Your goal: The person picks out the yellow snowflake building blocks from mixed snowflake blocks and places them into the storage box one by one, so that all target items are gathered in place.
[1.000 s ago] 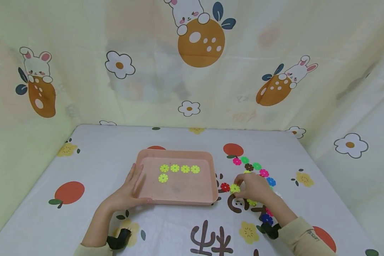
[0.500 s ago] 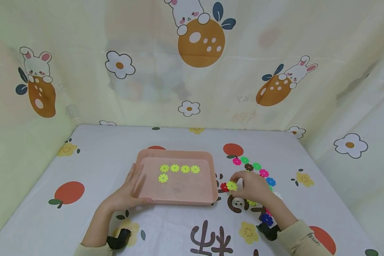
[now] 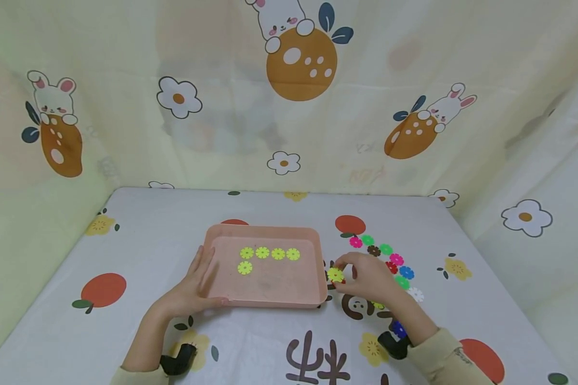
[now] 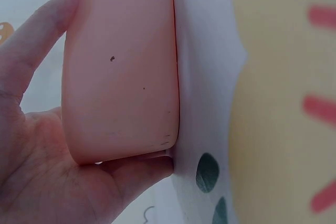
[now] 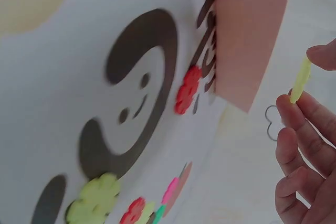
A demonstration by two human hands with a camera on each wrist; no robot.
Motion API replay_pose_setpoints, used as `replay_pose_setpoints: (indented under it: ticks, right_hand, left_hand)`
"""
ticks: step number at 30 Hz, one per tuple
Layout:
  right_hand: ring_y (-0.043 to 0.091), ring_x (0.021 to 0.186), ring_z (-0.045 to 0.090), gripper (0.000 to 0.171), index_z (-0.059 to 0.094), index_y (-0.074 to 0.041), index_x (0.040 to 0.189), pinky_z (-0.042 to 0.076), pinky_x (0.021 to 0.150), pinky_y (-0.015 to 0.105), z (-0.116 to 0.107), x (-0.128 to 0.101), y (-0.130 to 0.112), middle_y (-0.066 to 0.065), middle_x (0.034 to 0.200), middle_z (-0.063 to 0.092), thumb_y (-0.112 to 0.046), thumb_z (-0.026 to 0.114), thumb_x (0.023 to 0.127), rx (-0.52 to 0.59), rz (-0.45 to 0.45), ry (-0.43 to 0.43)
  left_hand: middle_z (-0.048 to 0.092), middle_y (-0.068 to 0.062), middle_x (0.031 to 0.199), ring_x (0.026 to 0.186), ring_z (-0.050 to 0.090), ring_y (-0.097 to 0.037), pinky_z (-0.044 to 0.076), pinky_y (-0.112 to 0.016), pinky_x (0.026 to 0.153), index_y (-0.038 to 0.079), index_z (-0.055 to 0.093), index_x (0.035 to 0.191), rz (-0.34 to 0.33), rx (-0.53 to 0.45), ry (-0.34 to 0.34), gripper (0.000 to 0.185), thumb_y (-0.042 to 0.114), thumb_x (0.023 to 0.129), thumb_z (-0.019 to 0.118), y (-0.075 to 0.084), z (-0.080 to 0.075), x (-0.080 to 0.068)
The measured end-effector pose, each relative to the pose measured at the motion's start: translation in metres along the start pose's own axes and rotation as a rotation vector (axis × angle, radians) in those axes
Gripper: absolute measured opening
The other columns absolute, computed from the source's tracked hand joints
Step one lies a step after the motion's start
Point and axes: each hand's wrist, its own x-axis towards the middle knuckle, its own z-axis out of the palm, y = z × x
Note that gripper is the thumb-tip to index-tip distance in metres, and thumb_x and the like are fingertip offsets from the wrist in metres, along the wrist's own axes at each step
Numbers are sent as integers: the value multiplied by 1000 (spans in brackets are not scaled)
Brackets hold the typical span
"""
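Observation:
A pink tray [image 3: 270, 297] lies mid-table with several yellow flower discs [image 3: 270, 253] inside. My left hand [image 3: 192, 289] holds the tray's near left corner, fingers straight along its side wall [image 4: 121, 77] and thumb under the front edge. My right hand [image 3: 366, 278] pinches a yellow flower disc [image 3: 335, 275] between thumb and forefinger, just right of the tray's right wall. The right wrist view shows the disc [image 5: 300, 80] edge-on between the fingertips, above the cloth. A red disc [image 5: 187, 89] lies on the table below it, by the tray wall [image 5: 247, 35].
Several loose flower discs in pink, green, brown, red, blue and white [image 3: 387, 256] lie right of the tray. A yellow-green disc [image 5: 93, 199] lies nearer me. Printed cloth walls [image 3: 289, 96] close the table at the back and both sides.
My right hand has lifted the yellow disc off the table and carried it left, from beside the red disc toward the tray's right wall. The left hand has stayed on the tray.

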Motion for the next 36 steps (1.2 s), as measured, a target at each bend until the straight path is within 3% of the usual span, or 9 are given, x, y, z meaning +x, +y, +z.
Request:
replay_pose_setpoints:
  ticks: [18,31,36]
  right_hand:
    - [12,62,46,31,68,-18,94,41,50,26,21,26,-43,-6,76,58,-30,78,67,88,-95,-8]
    - [10,65,49,27,68,-18,94,43,54,25,38,48,-66,-11,87,60,-27,75,70,131,-178,-61]
    - [15,77,54,27,69,-16,94,46,62,25,49,56,-74,-10,88,61,-27,75,71,147,-191,-68]
  left_hand:
    - [-18,-16,150,135,-4,-43,18,-66,97,26,-4,147,-7,-5,-2,113,45,70,75,-1,0,0]
    - [-18,-16,149,135,-4,-43,18,-65,98,27,-5,147,-7,-5,-6,112,45,71,75,2,0,0]
    - [-18,-16,149,135,-4,-42,18,-65,98,26,-5,147,-4,9,-6,111,45,71,74,2,0,0]
